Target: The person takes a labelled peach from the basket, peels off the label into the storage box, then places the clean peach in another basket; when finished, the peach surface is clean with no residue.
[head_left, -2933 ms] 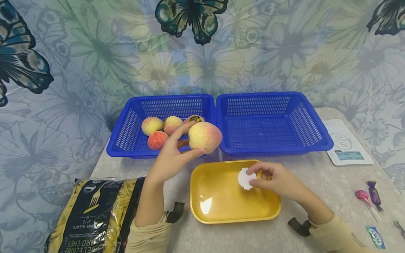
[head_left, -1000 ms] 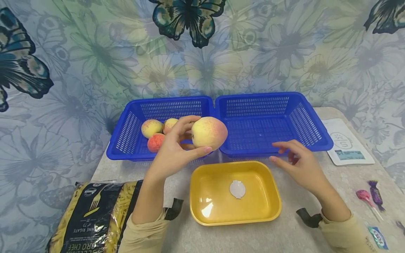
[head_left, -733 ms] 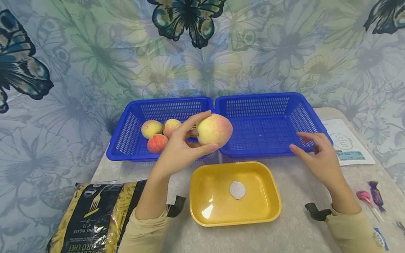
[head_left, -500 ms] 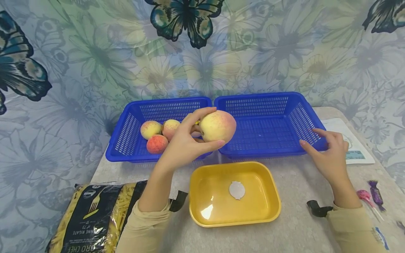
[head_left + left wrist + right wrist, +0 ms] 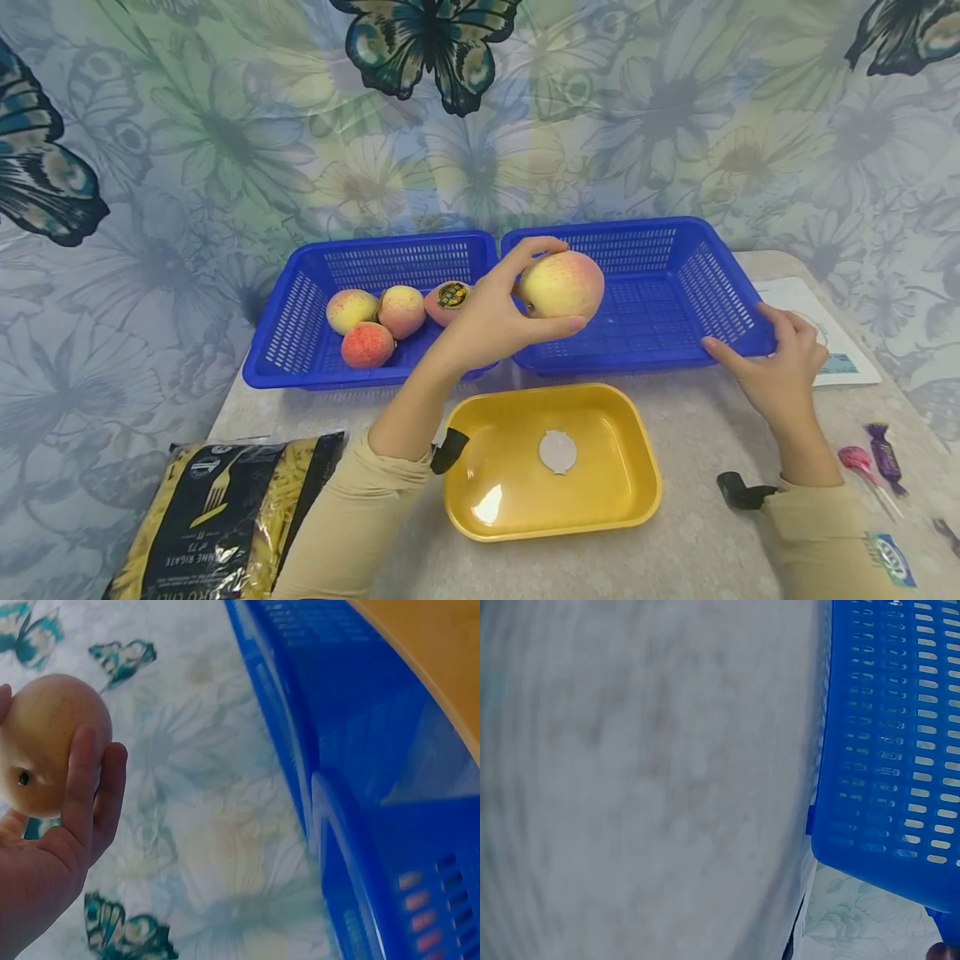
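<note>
Yellow-pink, the peach (image 5: 562,285) pinched in the left hand (image 5: 506,308) had shifted right since a second earlier, raised near the right blue basket (image 5: 652,312), whose near corner the right hand (image 5: 783,362) now gripped.

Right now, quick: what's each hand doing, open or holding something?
Left hand: closed, holding a yellow-pink fruit.
Right hand: closed, gripping the right-hand blue basket at its near right corner.
</note>
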Demonstrator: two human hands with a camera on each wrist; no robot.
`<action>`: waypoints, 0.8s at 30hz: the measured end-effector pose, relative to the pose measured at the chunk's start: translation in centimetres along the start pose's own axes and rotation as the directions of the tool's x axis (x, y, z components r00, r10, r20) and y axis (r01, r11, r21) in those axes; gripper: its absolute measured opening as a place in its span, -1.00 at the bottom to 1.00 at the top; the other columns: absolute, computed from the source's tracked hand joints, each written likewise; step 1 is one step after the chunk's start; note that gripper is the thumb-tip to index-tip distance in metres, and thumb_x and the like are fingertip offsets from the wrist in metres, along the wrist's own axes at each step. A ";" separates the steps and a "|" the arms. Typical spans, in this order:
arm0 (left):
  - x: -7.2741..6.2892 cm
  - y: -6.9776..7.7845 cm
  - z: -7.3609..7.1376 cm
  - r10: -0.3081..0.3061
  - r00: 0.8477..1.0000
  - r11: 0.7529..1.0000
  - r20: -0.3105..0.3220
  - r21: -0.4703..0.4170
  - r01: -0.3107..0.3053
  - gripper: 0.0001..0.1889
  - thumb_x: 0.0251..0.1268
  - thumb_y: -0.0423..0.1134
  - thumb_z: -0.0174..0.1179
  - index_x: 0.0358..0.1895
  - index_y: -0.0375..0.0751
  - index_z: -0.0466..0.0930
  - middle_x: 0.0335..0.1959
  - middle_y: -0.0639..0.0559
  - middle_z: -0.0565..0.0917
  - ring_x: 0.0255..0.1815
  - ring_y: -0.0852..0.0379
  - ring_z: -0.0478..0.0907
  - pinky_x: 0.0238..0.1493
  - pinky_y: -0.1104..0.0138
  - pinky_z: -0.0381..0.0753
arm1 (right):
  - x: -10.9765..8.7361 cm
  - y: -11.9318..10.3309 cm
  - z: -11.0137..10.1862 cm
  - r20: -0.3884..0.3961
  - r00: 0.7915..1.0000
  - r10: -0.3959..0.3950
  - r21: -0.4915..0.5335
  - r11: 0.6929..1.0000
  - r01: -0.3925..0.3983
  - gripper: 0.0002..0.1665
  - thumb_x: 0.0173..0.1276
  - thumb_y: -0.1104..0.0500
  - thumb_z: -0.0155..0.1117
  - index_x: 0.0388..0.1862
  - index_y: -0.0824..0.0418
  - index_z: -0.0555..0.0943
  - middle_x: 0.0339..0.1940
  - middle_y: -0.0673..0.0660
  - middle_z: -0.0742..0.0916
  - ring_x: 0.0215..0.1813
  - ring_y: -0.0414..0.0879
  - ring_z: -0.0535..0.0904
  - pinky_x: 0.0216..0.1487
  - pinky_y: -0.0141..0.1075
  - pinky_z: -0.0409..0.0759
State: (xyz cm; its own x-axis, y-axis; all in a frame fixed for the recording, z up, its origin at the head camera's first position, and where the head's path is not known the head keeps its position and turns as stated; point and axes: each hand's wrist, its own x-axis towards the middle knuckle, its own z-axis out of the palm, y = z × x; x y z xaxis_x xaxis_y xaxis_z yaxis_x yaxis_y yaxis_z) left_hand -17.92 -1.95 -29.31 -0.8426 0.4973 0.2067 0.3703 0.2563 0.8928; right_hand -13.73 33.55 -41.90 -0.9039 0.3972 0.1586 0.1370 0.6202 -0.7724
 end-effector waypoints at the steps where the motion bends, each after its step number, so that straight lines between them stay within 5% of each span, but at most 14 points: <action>1: 0.5 -0.1 0.3 0.005 1.000 1.000 0.009 0.013 -0.005 -0.24 0.02 -0.02 0.53 0.32 0.44 0.36 0.22 0.17 0.48 0.03 0.11 0.54 -0.12 0.25 0.69 | 0.0 0.1 0.1 0.008 1.000 0.016 0.010 1.000 -0.016 0.10 0.18 -0.16 0.48 0.58 0.11 0.16 0.58 0.31 0.06 0.47 0.30 -0.16 0.35 0.34 0.01; 10: 5.0 -0.8 3.8 0.029 0.997 0.998 0.070 0.052 -0.033 -0.26 0.01 0.00 0.52 0.28 0.21 0.33 0.13 0.05 0.45 0.14 0.10 0.34 -0.12 0.34 0.66 | 0.2 0.7 0.4 0.080 0.995 0.066 0.033 0.997 -0.069 0.19 0.25 -0.21 0.39 0.65 0.09 -0.06 0.62 0.33 0.06 0.52 0.34 -0.16 0.41 0.40 -0.01; 18: 8.0 -2.4 7.0 -0.022 0.994 0.998 0.108 -0.061 0.029 -0.25 0.05 -0.03 0.50 0.20 0.05 0.16 0.04 -0.03 0.51 -0.10 0.09 0.59 -0.21 0.38 0.70 | 0.1 0.8 0.7 0.134 0.985 0.107 0.104 0.987 -0.121 0.24 0.29 -0.24 0.34 0.66 0.01 -0.23 0.66 0.25 -0.06 0.57 0.34 -0.23 0.49 0.41 -0.15; 24: 9.9 -3.5 9.6 -0.044 0.996 0.997 0.079 -0.064 0.049 -0.26 0.06 -0.06 0.49 0.22 0.00 0.19 0.03 -0.01 0.50 -0.11 0.12 0.58 -0.25 0.40 0.69 | 0.1 1.0 0.7 0.129 0.986 0.101 0.111 0.987 -0.116 0.23 0.28 -0.23 0.35 0.66 -0.03 -0.21 0.66 0.25 -0.05 0.55 0.34 -0.19 0.48 0.41 -0.13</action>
State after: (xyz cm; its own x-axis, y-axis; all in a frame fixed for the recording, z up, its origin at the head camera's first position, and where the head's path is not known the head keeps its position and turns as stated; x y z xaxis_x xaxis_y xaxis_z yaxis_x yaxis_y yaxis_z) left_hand -23.79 9.99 -34.25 -0.8244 0.5497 0.1351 0.3029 0.2268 0.9256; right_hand -13.96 33.75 -43.12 -0.9300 0.3675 -0.0011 0.1951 0.4913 -0.8489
